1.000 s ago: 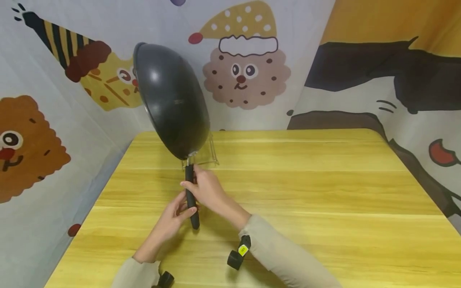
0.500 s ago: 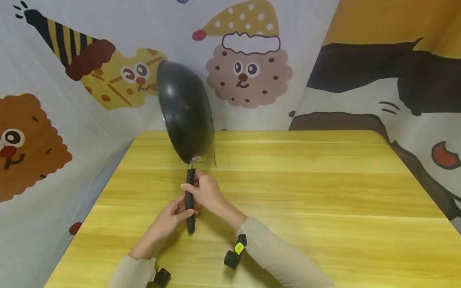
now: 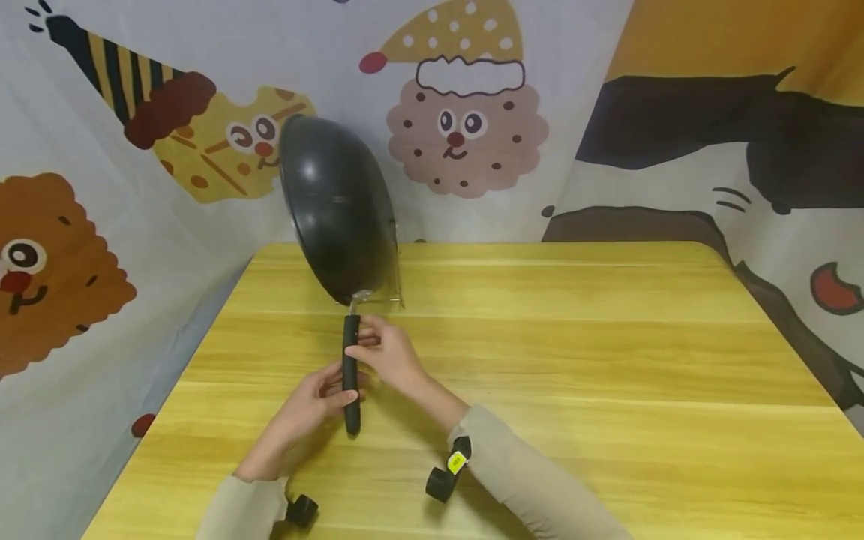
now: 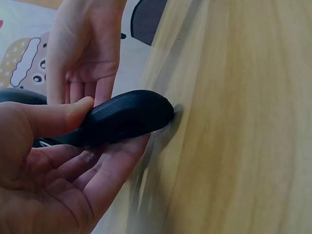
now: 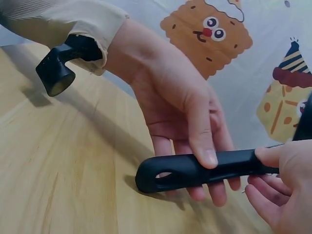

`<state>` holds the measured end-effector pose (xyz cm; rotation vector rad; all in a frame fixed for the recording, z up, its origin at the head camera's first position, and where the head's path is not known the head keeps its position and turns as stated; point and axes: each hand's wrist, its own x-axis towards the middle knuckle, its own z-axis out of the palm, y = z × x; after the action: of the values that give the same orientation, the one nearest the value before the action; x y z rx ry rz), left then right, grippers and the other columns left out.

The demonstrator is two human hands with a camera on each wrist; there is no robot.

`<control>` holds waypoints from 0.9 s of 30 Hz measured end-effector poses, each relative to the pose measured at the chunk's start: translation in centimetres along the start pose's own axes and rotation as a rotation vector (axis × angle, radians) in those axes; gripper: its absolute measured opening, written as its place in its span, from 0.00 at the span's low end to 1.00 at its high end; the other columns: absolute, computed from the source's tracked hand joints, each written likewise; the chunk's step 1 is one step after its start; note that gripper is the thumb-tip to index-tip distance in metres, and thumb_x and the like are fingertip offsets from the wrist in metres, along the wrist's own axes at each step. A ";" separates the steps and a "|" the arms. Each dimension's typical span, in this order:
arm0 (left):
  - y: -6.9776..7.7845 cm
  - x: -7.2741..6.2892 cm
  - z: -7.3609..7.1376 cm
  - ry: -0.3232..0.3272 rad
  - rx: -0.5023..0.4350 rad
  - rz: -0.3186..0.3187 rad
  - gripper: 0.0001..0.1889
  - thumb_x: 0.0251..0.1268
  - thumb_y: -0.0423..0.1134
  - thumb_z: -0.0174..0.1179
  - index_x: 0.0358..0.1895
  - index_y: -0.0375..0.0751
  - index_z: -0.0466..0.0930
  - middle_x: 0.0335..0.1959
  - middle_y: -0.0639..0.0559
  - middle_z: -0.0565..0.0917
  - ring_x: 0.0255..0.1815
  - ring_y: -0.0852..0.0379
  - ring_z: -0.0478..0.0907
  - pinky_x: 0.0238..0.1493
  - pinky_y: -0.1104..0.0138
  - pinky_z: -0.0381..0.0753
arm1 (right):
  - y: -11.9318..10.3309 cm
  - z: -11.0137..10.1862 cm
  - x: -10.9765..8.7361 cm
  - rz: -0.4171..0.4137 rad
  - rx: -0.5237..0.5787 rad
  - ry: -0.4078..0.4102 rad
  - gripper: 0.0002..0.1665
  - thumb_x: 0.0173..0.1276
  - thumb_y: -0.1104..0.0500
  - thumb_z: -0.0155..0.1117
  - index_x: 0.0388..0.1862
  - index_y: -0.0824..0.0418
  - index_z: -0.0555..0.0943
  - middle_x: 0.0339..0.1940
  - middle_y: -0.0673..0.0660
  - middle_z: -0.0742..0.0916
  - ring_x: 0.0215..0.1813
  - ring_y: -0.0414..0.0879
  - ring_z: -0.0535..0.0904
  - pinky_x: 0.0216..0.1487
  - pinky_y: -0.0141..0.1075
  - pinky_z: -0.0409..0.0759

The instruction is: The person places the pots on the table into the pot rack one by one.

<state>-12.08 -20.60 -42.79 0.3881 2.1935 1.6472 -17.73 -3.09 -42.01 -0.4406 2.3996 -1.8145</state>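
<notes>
A black wok [image 3: 337, 210] stands tilted up on its side at the far left of the table, its rounded underside facing me and to the right. Its black handle [image 3: 352, 416] points toward me. My left hand [image 3: 304, 409] holds the lower part of the handle, thumb on top and fingers underneath, as the left wrist view shows. Farther up, close to the bowl, my right hand [image 3: 393, 358] pinches the handle between thumb and fingers. Right at the wok's lower right edge is a thin wire rack [image 3: 400, 281], mostly hidden behind the bowl.
The wooden table [image 3: 574, 360] extends to the right of the hands. A cartoon-printed cloth [image 3: 466, 217] hangs behind its far edge and along the left side. Black wrist cameras [image 3: 442, 484] stick out below both sleeves.
The wok has come down and away from me, closer against the wire rack. In the last half second its top has leaned slightly left. Both hands keep hold of the handle.
</notes>
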 end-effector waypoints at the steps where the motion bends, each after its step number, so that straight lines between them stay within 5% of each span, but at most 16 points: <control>1: 0.0 -0.1 -0.1 0.010 -0.009 -0.008 0.31 0.74 0.32 0.54 0.75 0.24 0.55 0.64 0.22 0.73 0.58 0.35 0.81 0.48 0.65 0.86 | 0.1 -0.1 0.0 -0.003 0.012 -0.006 0.27 0.66 0.62 0.70 0.63 0.65 0.77 0.50 0.62 0.89 0.52 0.52 0.87 0.54 0.35 0.84; 9: 0.1 -0.7 -1.0 0.060 -0.011 -0.063 0.26 0.72 0.29 0.54 0.67 0.17 0.61 0.55 0.23 0.79 0.52 0.45 0.85 0.47 0.65 0.86 | 0.5 -1.7 -0.2 -0.040 0.024 -0.062 0.19 0.69 0.65 0.64 0.58 0.68 0.79 0.50 0.61 0.89 0.52 0.54 0.86 0.52 0.31 0.84; 15: 0.4 -0.9 -1.8 0.062 0.060 -0.086 0.25 0.72 0.28 0.54 0.68 0.19 0.62 0.53 0.25 0.80 0.53 0.38 0.84 0.45 0.66 0.86 | 1.3 -4.2 -0.3 -0.072 0.022 -0.023 0.16 0.69 0.65 0.63 0.55 0.68 0.80 0.49 0.63 0.89 0.51 0.55 0.86 0.53 0.33 0.84; 22: 0.8 -0.9 -2.2 0.056 0.094 -0.115 0.24 0.71 0.28 0.55 0.66 0.18 0.64 0.54 0.25 0.80 0.54 0.37 0.83 0.44 0.64 0.87 | 1.8 -9.2 -0.7 -0.016 0.030 0.041 0.17 0.71 0.65 0.63 0.56 0.67 0.79 0.51 0.64 0.88 0.53 0.55 0.85 0.57 0.39 0.84; 27: 1.5 -1.1 -2.6 0.096 0.226 -0.138 0.33 0.69 0.31 0.60 0.72 0.20 0.58 0.57 0.26 0.79 0.54 0.38 0.83 0.43 0.61 0.87 | 2.2 -13.9 -1.6 -0.023 0.014 0.087 0.18 0.74 0.63 0.59 0.59 0.69 0.77 0.54 0.67 0.86 0.56 0.58 0.84 0.56 0.35 0.84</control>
<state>-12.26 -22.93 -40.56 0.2142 2.4281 1.3775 -20.06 10.81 -40.26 -0.3974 2.4464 -1.8965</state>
